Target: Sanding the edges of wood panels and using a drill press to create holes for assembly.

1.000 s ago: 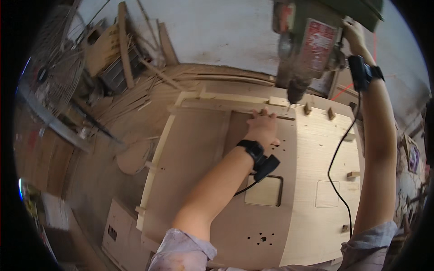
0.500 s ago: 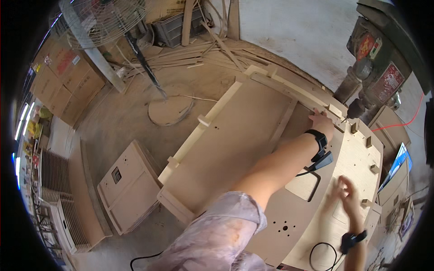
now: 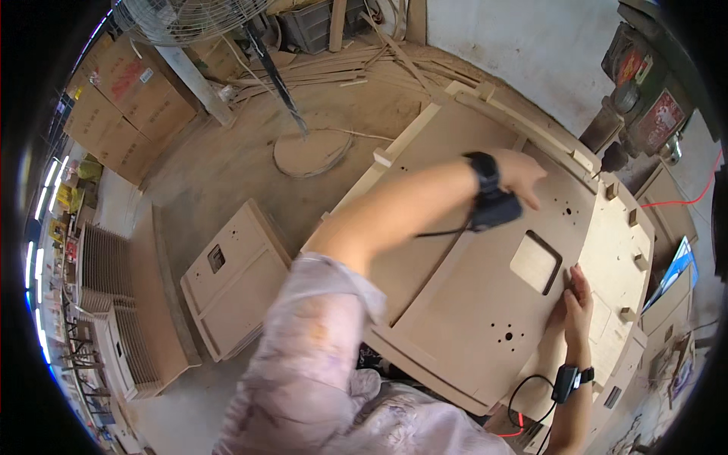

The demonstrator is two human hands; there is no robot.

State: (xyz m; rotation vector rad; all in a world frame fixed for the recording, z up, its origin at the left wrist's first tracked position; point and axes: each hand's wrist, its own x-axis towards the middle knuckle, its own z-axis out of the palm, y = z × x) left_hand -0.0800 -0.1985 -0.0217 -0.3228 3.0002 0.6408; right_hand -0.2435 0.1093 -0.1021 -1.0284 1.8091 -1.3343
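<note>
A large brown panel (image 3: pixel 447 303), with a rectangular cutout and clusters of round holes, lies on a pale wooden board (image 3: pixel 607 265). My left hand (image 3: pixel 519 176) is over the panel's far part, fingers apart and somewhat blurred, holding nothing. Whether it touches the surface I cannot tell. Beside the panel's right edge, my right hand (image 3: pixel 578 303) has its fingers stretched out, seemingly against that edge. Each wrist wears a black strapped device with a cable. Small wooden blocks (image 3: pixel 641 262) line the pale board's right side.
A drill press (image 3: pixel 644 98) stands at the far right, its chuck near the board's corner. Left of the work lies a stack of brown panels (image 3: pixel 235 280). Beyond are a fan's round base (image 3: pixel 311 154), cardboard boxes (image 3: pixel 129 106) and wood strips along the wall.
My left hand has drawn back leftward from the panel's far edge. My right hand has moved in to the panel's right edge. The whole view has shifted.
</note>
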